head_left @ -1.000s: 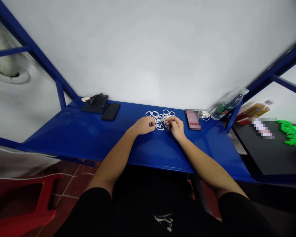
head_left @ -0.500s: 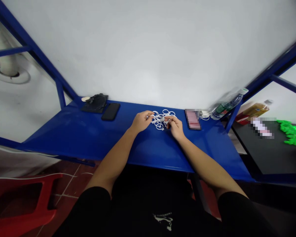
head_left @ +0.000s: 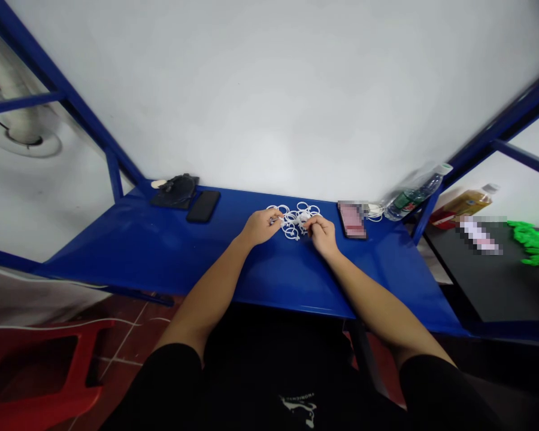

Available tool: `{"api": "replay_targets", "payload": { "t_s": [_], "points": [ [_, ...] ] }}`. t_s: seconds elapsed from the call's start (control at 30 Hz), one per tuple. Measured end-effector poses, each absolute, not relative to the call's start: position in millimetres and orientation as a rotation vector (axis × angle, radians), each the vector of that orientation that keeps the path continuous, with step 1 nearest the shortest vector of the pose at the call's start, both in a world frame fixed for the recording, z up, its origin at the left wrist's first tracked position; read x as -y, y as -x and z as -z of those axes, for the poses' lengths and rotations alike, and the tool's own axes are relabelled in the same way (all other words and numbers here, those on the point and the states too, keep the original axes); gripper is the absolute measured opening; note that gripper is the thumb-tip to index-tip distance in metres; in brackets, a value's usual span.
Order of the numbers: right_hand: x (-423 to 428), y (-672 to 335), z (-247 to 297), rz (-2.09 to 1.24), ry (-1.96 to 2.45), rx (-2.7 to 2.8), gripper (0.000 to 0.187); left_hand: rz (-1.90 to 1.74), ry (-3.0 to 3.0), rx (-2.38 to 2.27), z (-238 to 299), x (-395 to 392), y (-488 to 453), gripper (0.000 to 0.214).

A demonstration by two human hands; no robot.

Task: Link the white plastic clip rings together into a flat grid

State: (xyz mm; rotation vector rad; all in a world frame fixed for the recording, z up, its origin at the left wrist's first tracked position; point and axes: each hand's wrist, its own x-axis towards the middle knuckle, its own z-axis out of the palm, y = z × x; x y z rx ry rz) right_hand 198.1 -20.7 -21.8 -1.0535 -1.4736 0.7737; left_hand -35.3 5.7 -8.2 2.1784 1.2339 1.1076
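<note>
Left hand (head_left: 260, 227) shift: since half a second ago its fingers have drawn in, lower and more curled; the right hand (head_left: 322, 234) has barely moved.
Left hand grip: nearly closed, thumb to fingertips, apparently pinching a pale bit of ring.
Right hand grip: thumb and forefinger pinched together on a white piece.
White rings (head_left: 293, 221): a loose, overlapping heap between and just beyond both hands, on the blue surface (head_left: 278, 272).
Ring progress: pieces remain jumbled; both hands seem mid-handling. Which rings are finished, if any, cannot be told.
Left of the left hand: a black phone (head_left: 203, 206), then crumpled black material (head_left: 175, 194).
Right of the right hand: a pixelated phone (head_left: 354, 222), white cable (head_left: 375, 211), tilted clear bottle (head_left: 413, 197); well apart, a bright green pile (head_left: 532, 240).
</note>
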Motion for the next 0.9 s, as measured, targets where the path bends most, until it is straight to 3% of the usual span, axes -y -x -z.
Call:
{"api": "replay_targets", "payload": {
  "t_s": [0.23, 0.47, 0.67, 0.9],
  "points": [
    [21, -198, 30, -0.737, 1.14, 1.489, 0.029, -1.18, -2.097, -1.197, 18, -12, 37, 0.021],
    [16, -205, 33, -0.49, 1.174, 1.592, 0.036, -1.197, -2.084, -1.352, 24, -19, 38, 0.03],
    [5, -212, 39, -0.523, 1.225, 1.522, 0.045, -1.166, -2.073, -1.349, 27, -22, 39, 0.031],
    [-3, -217, 43, -0.419, 1.26, 1.597, 0.036, -1.209, -2.045, -1.393, 21, -18, 40, 0.023]
  ]
}}
